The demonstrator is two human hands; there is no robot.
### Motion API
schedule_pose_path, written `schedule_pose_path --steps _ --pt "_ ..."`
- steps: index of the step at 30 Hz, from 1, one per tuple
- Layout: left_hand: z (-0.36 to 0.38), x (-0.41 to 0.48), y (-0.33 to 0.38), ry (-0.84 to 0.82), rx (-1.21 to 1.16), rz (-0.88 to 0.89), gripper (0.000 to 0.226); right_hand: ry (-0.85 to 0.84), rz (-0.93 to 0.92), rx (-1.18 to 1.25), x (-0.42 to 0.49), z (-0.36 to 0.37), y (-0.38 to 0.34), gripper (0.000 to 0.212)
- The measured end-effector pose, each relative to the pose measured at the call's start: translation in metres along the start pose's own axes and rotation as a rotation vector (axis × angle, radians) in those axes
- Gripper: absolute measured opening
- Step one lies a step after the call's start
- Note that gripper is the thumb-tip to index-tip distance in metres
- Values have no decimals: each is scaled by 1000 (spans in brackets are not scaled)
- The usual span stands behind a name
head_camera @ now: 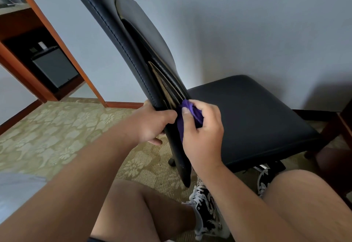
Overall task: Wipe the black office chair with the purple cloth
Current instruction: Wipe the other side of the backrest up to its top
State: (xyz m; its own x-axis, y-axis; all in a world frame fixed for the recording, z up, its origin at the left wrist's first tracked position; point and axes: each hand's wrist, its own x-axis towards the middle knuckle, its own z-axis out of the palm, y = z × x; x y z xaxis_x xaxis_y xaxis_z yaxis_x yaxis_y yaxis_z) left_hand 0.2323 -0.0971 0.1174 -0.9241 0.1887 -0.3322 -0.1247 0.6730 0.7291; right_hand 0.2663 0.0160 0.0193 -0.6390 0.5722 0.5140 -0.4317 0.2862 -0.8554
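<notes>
Grips the lower edge of the chair (247, 112) back with the left hand (154, 125), curled round it. Pinches the bunched cloth (195, 114) in the right hand (203, 135), against the back's base just above the seat. Stands on carpet (57, 127) beside a wall (247, 32).

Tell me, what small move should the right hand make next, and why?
Probably slide the bunched purple cloth upward along the side groove of the black leather chair back. The right hand pinches it at the groove's lower end, while the left hand grips the back's edge, steadying it.
</notes>
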Motion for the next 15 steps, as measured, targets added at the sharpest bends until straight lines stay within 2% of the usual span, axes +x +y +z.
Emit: schedule_pose_path --steps 5,12,15 --pt "0 2 -3 0 2 2 71 0 -11 -49 -5 -3 18 10" --pt "-1 3 -5 12 7 -6 72 -6 385 19 -33 -6 36 6" --pt "-1 5 -6 12 10 -7 79 2 424 27 -24 -8 24 5"
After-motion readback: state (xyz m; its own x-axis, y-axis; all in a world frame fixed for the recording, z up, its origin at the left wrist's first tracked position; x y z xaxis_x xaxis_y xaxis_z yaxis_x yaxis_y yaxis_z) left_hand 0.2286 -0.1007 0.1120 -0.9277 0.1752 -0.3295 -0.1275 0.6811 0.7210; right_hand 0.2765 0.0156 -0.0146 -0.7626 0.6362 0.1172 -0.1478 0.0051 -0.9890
